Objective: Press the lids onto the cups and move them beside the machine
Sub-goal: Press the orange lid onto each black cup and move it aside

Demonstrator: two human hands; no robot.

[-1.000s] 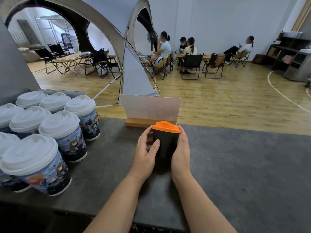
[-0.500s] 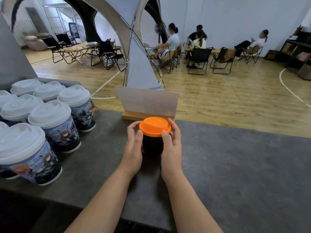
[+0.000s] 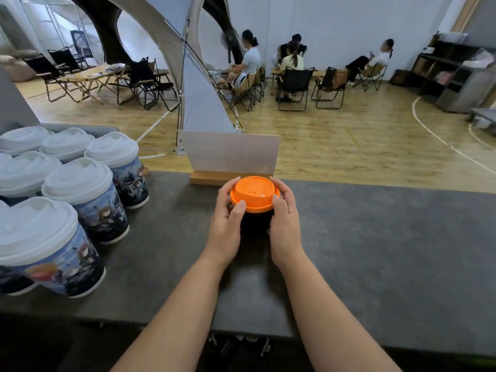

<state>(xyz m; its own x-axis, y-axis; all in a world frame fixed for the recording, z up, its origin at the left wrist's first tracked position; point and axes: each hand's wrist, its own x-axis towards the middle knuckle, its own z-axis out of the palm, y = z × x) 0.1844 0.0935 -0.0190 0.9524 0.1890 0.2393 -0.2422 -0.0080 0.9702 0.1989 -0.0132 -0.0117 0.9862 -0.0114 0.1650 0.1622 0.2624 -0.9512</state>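
Your left hand (image 3: pixel 226 218) and right hand (image 3: pixel 285 218) clasp the dark cup (image 3: pixel 255 222), thumbs on its orange lid (image 3: pixel 253 194), near the worktop's (image 3: pixel 375 251) far edge; several capped cups (image 3: pixel 88 200) crowd the left end, this one seemingly unmoved.

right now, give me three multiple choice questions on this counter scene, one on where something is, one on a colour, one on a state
1. Where do the white-lidded cups stand relative to the black cup?
A. to its left
B. to its right
C. stacked on top of it

2. What colour is the lid on the black cup?
A. white
B. orange
C. green

3. What are the hands doing?
A. both lie flat on the counter
B. only one touches the cup
C. both have a grip around the cup and lid

Answers:
1. A, the group sits at the left end of the counter.
2. B, the lid is bright orange.
3. C, the left hand and right hand curl round it from either side.
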